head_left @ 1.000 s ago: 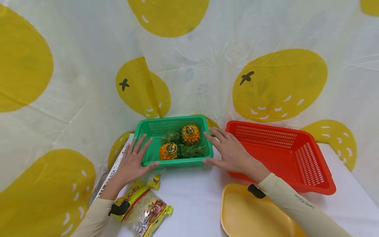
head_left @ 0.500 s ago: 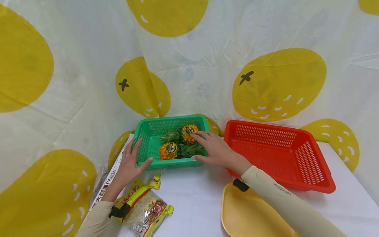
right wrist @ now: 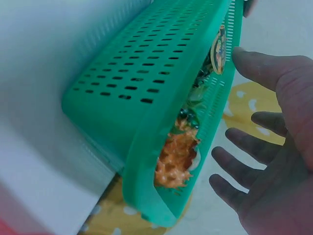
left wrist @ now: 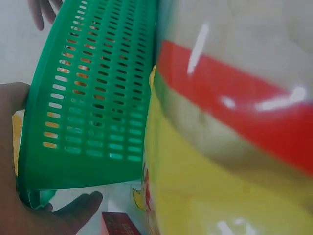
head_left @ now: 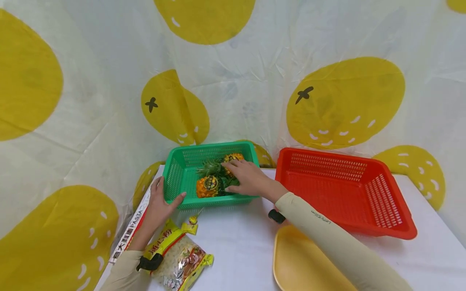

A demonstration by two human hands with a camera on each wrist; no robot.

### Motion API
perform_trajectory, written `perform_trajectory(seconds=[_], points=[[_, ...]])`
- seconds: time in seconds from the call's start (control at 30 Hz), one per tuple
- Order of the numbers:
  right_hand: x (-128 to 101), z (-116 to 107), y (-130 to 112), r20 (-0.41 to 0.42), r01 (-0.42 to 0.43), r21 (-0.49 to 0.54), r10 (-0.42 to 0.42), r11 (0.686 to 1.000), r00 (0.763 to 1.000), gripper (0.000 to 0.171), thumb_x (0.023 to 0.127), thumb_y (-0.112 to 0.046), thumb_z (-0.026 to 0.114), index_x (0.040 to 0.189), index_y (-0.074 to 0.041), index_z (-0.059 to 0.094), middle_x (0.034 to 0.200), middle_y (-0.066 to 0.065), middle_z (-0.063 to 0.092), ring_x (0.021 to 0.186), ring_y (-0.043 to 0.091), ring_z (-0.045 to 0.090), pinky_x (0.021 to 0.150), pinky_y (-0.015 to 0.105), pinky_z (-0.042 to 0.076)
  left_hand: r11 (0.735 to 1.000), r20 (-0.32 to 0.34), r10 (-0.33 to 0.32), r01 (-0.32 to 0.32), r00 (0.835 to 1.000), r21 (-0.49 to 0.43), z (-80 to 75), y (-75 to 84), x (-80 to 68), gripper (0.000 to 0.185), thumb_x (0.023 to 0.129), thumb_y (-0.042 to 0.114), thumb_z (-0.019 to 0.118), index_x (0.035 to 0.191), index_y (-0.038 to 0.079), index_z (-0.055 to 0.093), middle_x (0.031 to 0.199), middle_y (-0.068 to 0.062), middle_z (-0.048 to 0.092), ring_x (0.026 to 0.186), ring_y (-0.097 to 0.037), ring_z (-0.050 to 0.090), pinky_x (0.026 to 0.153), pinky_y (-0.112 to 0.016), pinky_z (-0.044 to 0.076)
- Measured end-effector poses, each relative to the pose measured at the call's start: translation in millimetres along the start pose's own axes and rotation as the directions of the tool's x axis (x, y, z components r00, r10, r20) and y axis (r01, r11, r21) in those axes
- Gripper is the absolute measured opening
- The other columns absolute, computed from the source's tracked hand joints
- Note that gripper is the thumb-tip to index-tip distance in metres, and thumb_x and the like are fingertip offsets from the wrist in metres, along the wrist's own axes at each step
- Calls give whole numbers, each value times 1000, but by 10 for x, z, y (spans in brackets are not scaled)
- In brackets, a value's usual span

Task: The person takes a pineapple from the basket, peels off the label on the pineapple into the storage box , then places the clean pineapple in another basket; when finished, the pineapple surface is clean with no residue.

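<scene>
Green basket (head_left: pixel 182 178) gripped by left hand (head_left: pixel 160 202), right hand (head_left: pixel 247 178) spread loose over pineapples (head_left: pixel 208 186)

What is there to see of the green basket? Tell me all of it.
The green basket is a rectangular plastic tray with slotted walls and a solid rim. It sits upright on the white table, left of the red basket. Two pineapples lie inside. The left hand grips its near-left corner; the right hand reaches inside.
</scene>
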State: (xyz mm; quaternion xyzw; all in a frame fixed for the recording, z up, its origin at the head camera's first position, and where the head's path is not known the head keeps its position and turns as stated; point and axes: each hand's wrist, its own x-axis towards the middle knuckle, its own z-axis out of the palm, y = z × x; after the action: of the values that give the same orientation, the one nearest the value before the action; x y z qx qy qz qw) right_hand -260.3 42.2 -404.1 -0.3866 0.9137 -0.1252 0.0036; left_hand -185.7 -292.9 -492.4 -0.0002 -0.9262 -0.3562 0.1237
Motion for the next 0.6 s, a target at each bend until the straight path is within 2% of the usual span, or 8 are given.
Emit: perform_trajectory(seconds=[0.27,0.6], points=[[123,202,-6,76,-22,66,17,998,997,79,99,-45,76,162,-10,43,157,18,49,141,37,49,115,51,40,999,14,-30,30,999,-37,5,-30,-63,106,96,47,75,168,-2,14,169,-28,14,150,-53,24,113,-74,28],[239,322,56,93,-7,112,-3,994,996,77,95,-46,80,158,-11,51,154,8,55,139,29,52,113,45,44,992,27,-107,109,994,-66,-33,-17,-21,110,95,51,76,170,4,11,167,-32,17,151,-53,24,114,-72,28]])
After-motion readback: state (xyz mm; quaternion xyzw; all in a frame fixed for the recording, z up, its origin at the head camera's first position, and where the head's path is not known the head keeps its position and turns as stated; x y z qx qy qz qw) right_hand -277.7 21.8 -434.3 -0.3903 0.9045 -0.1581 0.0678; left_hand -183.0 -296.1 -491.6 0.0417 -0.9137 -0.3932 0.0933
